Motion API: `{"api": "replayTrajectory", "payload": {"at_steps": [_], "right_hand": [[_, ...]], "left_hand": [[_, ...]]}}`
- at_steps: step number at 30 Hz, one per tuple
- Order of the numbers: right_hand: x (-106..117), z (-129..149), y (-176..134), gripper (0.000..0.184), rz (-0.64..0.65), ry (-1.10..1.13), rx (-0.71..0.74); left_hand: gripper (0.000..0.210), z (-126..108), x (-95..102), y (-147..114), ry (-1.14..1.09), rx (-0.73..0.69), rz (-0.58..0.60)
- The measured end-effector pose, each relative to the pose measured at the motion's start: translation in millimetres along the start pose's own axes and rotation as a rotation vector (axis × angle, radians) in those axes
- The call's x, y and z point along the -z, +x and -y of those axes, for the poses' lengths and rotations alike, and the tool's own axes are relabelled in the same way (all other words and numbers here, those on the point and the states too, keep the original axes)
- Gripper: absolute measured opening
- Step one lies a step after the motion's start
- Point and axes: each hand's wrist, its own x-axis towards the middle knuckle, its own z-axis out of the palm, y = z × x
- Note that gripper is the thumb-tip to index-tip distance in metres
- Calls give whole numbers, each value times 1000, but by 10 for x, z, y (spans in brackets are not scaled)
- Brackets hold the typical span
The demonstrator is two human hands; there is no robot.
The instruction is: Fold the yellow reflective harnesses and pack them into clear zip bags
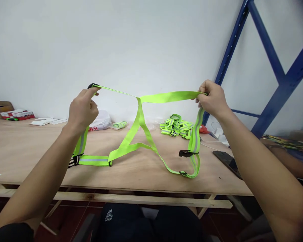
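A neon yellow-green reflective harness (130, 136) is stretched between my two raised hands over the table. My left hand (83, 107) is closed on one strap, by a black plastic adjuster (93, 85). Closed on the other shoulder strap is my right hand (213, 96). The straps cross in the middle and the lower belt sags near the tabletop. A black buckle half (185, 153) hangs below my right hand. Beneath my left wrist sits another black buckle piece (75, 161), partly behind the forearm. Grey reflective stripes run along the outer straps.
On the wooden table (146, 174), a pile of similar harnesses (176, 126) lies at the back right. A white plastic bag (102, 120) and a bagged harness (119, 125) are behind. A black phone (226, 163) lies right, near a blue metal frame (275, 90). Another person's arm (290, 161) is beyond.
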Motion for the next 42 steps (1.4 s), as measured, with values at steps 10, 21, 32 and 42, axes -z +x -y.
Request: {"api": "replayTrajectory", "payload": {"at_steps": [10,21,32,42], "right_hand": [[540,290,-168,33,328,22,-152],[-68,-166,48,22,740,-489,-364],[-1242,-703,-752,30,700,-356,-115],[61,-1386,-1698,34,582,-250,-328]], "left_hand": [[50,65,442,-31,-6,-183,32],[70,321,-527,258,108,-169,783],[61,495,-1735,-512,85,-194,1082],[67,551,-418,-1090,-195,-51,948]]}}
